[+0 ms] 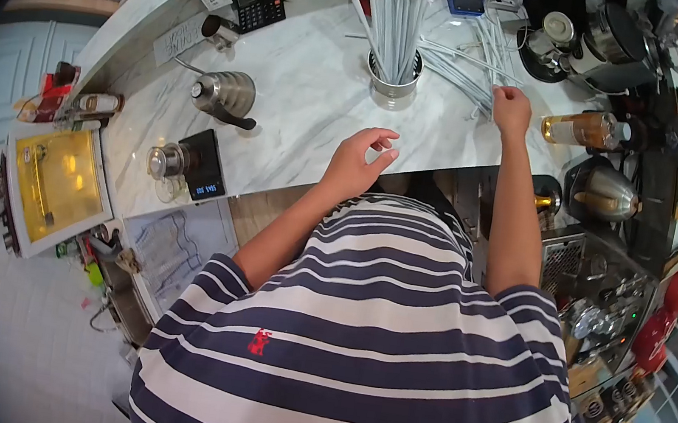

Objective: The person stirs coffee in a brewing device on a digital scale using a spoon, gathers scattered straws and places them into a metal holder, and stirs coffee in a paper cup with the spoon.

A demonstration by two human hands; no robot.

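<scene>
Clock: centred on metal cup (pixel 393 90), 12 = far side of marble counter (pixel 299 121).
Bundled straws: thin white sticks (pixel 396 32), upright to slightly tilted, standing in the metal cup.
Loose straws: a spread pile (pixel 459 82) on the counter, 1 to 3 o'clock, crossing at several angles.
Right hand: at 3 o'clock (pixel 512 110), fingers bent, tips at the right edge of the loose straws; cannot tell whether one is pinched.
Left hand: at 6 to 7 o'clock (pixel 363 162), near the counter's close edge; released, fingers curved, thumb apart, holding nothing.
Amber bottle: lying on its side or tilted by the lens, cannot tell; just past 3 o'clock (pixel 577 129), beyond the right hand.
Gooseneck kettle: between 8 and 9 o'clock (pixel 230 94).
Digital scale: 8 o'clock (pixel 207 162), display lit.
Calculator: between 9 and 10 o'clock (pixel 259 10).
</scene>
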